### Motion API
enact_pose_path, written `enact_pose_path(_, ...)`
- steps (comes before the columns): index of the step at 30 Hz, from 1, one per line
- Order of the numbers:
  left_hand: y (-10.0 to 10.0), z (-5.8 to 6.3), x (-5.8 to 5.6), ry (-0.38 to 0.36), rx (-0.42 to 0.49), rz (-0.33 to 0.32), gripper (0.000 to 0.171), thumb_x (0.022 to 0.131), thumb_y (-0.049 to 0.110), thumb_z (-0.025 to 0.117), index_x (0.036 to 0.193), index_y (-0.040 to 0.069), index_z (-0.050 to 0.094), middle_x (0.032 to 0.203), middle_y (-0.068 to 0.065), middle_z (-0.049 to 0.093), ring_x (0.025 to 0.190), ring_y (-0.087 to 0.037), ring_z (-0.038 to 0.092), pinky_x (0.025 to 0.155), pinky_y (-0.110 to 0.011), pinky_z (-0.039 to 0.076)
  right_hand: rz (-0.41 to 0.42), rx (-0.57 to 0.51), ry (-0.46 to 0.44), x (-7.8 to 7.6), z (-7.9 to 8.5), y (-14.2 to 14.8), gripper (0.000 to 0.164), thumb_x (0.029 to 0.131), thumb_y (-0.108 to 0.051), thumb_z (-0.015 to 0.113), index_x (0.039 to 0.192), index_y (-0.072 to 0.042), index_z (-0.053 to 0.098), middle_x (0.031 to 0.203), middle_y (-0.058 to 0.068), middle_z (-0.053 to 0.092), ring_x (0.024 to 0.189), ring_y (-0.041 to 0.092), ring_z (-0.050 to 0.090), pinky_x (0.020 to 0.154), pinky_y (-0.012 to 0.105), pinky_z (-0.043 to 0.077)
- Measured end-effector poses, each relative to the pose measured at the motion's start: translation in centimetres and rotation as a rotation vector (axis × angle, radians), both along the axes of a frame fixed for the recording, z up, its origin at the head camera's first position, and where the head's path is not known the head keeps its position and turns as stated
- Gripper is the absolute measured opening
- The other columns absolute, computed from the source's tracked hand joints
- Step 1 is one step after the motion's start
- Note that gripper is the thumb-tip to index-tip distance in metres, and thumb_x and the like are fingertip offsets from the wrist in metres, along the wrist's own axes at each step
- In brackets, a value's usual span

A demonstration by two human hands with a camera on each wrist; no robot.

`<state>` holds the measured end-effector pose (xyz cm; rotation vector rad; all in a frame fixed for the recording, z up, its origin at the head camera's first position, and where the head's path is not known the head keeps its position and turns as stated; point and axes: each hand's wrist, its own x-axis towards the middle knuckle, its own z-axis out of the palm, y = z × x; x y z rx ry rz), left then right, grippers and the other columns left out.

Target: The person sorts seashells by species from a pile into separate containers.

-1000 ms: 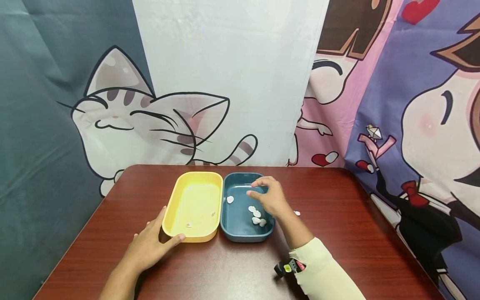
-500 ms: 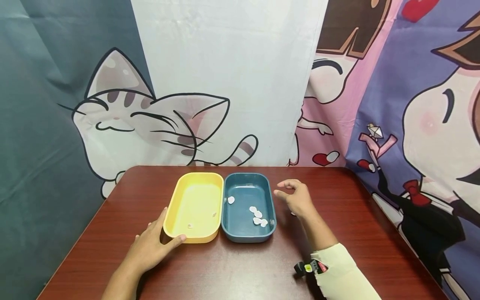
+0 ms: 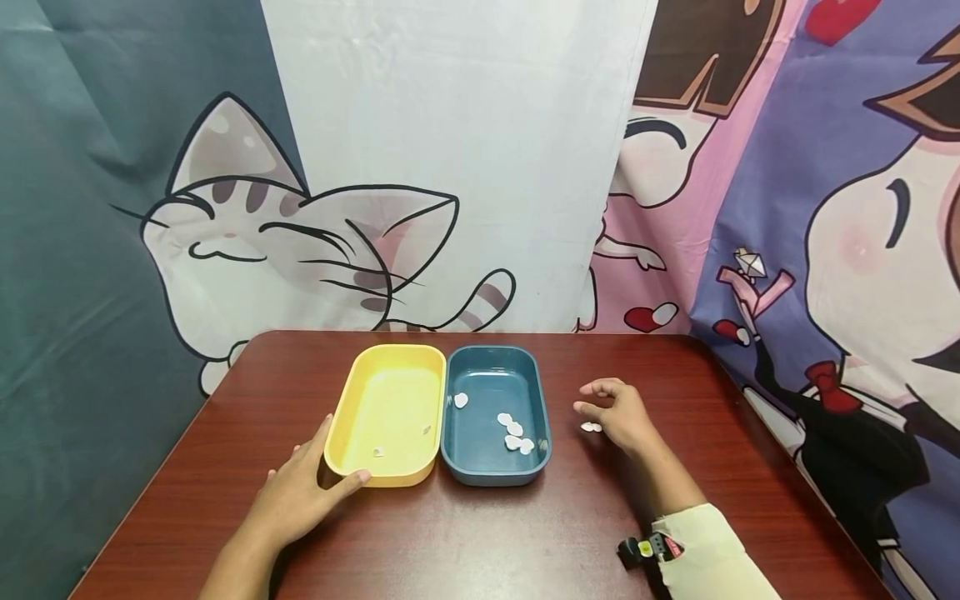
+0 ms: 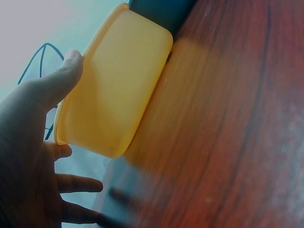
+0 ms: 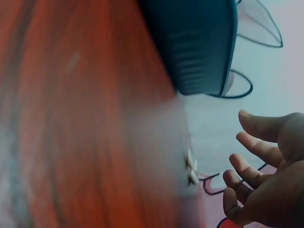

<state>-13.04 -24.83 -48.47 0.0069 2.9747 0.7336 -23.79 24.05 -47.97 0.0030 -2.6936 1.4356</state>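
Note:
My left hand (image 3: pixel 293 492) rests at the near left corner of a yellow tray (image 3: pixel 347 417), thumb and forefinger touching its outside with fingers spread. The left wrist view shows the thumb (image 4: pixel 66 78) along the tray's rim. To the right, my right hand (image 3: pixel 624 417) hovers above the table, fingers loosely bent and nothing between them. Just under its fingertips lie a couple of small white shell-like pieces (image 3: pixel 591 427), which the right wrist view shows as pale pieces (image 5: pixel 191 166) apart from the hand. Several similar white pieces (image 3: pixel 513 429) lie inside a dark blue tray (image 3: pixel 447 446).
The two trays stand side by side on a reddish-brown wooden table (image 3: pixel 480 542). Two tiny pale bits (image 3: pixel 378 452) lie in the yellow tray. A printed cartoon curtain (image 3: pixel 480 125) hangs behind the table. A small black device (image 3: pixel 641 550) sits at the right wrist.
My right hand has moved from above the blue tray rightward and down to the white pieces on the table. The left hand and both trays have stayed put.

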Motion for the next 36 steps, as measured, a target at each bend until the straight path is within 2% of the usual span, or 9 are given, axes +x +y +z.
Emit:
enact_pose_path(2, 0.0, 0.0, 0.0, 0.0, 0.0, 0.0, 0.118, 0.096, 0.079, 0.063, 0.177, 0.011, 0.01, 0.175, -0.028, 0.034, 0.155, -0.065, 0.036, 0.11, -0.094, 0.027, 0.028, 0.003, 0.007, -0.1, -0.6, 0.6, 0.031, 0.095, -0.011, 0.085, 0.12, 0.005, 0.076, 0.133, 0.023, 0.069, 0.124, 0.039, 0.07, 0.095, 0.024, 0.052)
enact_pose_path(5, 0.0, 0.0, 0.0, 0.005, -0.001, 0.002, 0.117, 0.096, 0.078, 0.063, 0.177, 0.011, 0.011, 0.175, -0.028, 0.034, 0.155, -0.065, 0.036, 0.11, -0.094, 0.028, 0.082, -0.001, 0.032, -0.4, -1.3, 1.4, 0.029, 0.095, -0.008, 0.085, 0.118, 0.007, 0.077, 0.13, 0.023, 0.07, 0.121, 0.038, 0.072, 0.088, 0.016, 0.052)
enact_pose_path(11, 0.1, 0.0, -0.1, 0.013, -0.003, -0.001, 0.118, 0.096, 0.078, 0.064, 0.177, 0.011, 0.011, 0.175, -0.028, 0.035, 0.155, -0.064, 0.037, 0.11, -0.094, 0.028, 0.189, -0.002, 0.058, -0.7, -2.4, 2.7, 0.03, 0.091, -0.005, 0.088, 0.116, 0.007, 0.078, 0.126, 0.022, 0.072, 0.119, 0.033, 0.067, 0.097, 0.027, 0.055)
enact_pose_path(15, 0.1, 0.0, -0.1, 0.017, -0.002, -0.003, 0.117, 0.096, 0.078, 0.064, 0.177, 0.01, 0.012, 0.175, -0.028, 0.035, 0.155, -0.064, 0.037, 0.11, -0.094, 0.028, 0.244, 0.031, 0.068, -0.9, -3.1, 3.5, 0.028, 0.09, -0.009, 0.089, 0.114, 0.002, 0.08, 0.127, 0.02, 0.074, 0.124, 0.034, 0.066, 0.104, 0.025, 0.051)
enact_pose_path(20, 0.1, 0.0, -0.1, 0.016, -0.002, -0.003, 0.117, 0.096, 0.078, 0.064, 0.177, 0.011, 0.012, 0.175, -0.028, 0.035, 0.155, -0.064, 0.037, 0.109, -0.094, 0.028, 0.264, 0.033, 0.062, -0.9, -3.7, 4.2, 0.025, 0.089, -0.013, 0.091, 0.109, -0.003, 0.082, 0.13, 0.017, 0.075, 0.125, 0.031, 0.066, 0.1, 0.02, 0.051)
enact_pose_path(26, 0.1, 0.0, -0.1, 0.023, -0.004, -0.007, 0.116, 0.097, 0.077, 0.063, 0.177, 0.011, 0.012, 0.174, -0.029, 0.035, 0.154, -0.065, 0.037, 0.11, -0.094, 0.028, 0.251, 0.004, 0.097, -0.8, -4.5, 4.2, 0.024, 0.087, -0.007, 0.091, 0.107, 0.001, 0.081, 0.129, 0.02, 0.074, 0.117, 0.02, 0.067, 0.093, 0.016, 0.051)
enact_pose_path(36, 0.0, -0.1, 0.0, 0.016, 0.005, -0.008, 0.117, 0.096, 0.079, 0.063, 0.177, 0.013, 0.011, 0.175, -0.028, 0.034, 0.155, -0.065, 0.036, 0.11, -0.094, 0.027, 0.257, -0.034, 0.112, -0.4, -4.5, 3.7, 0.023, 0.084, -0.002, 0.092, 0.104, 0.003, 0.081, 0.13, 0.024, 0.072, 0.114, 0.024, 0.068, 0.089, 0.019, 0.054)
